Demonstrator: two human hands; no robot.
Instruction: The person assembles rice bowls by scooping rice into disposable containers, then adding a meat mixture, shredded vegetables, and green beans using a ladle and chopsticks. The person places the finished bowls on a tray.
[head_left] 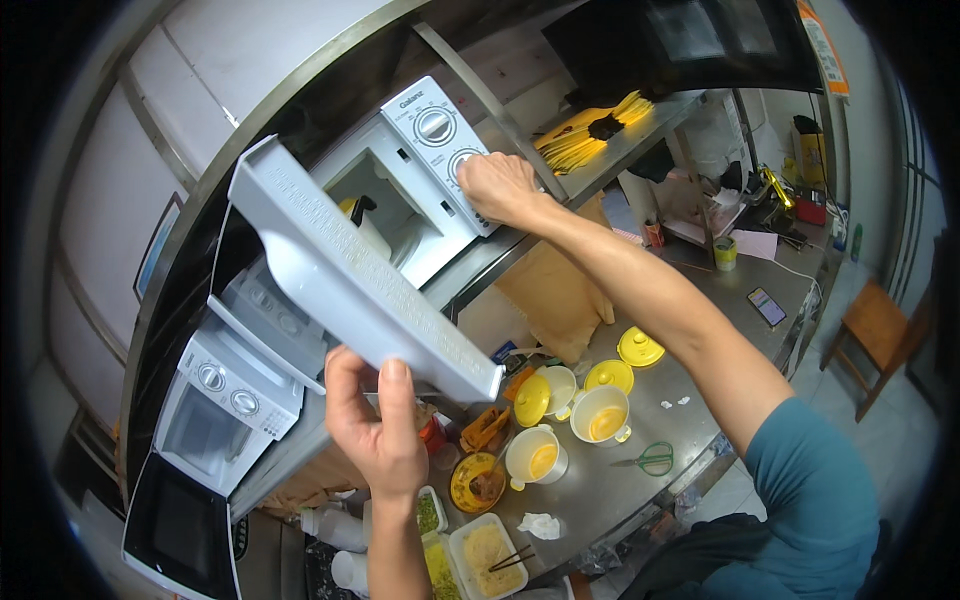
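A white microwave oven [432, 250] stands on the upper shelf with its door [350, 270] swung open toward me. My left hand [382, 425] is closed at the door's lower edge, thumb uppermost. On the control panel, my right hand [500, 190] has its fingers closed around the lower knob [463, 163], which they partly cover. The upper knob [434, 125] is untouched. Within the oven cavity a pale cup-like vessel [374, 238] with a black and yellow part shows; the door hides some of it.
A second white microwave [225, 395] at the left also has its door [180, 530] open. Below, the steel counter [600, 510] bears white cups [536, 455], yellow lids [640, 347], green-handled scissors [655, 458], a noodle tray [487, 555] with chopsticks and a phone [767, 306].
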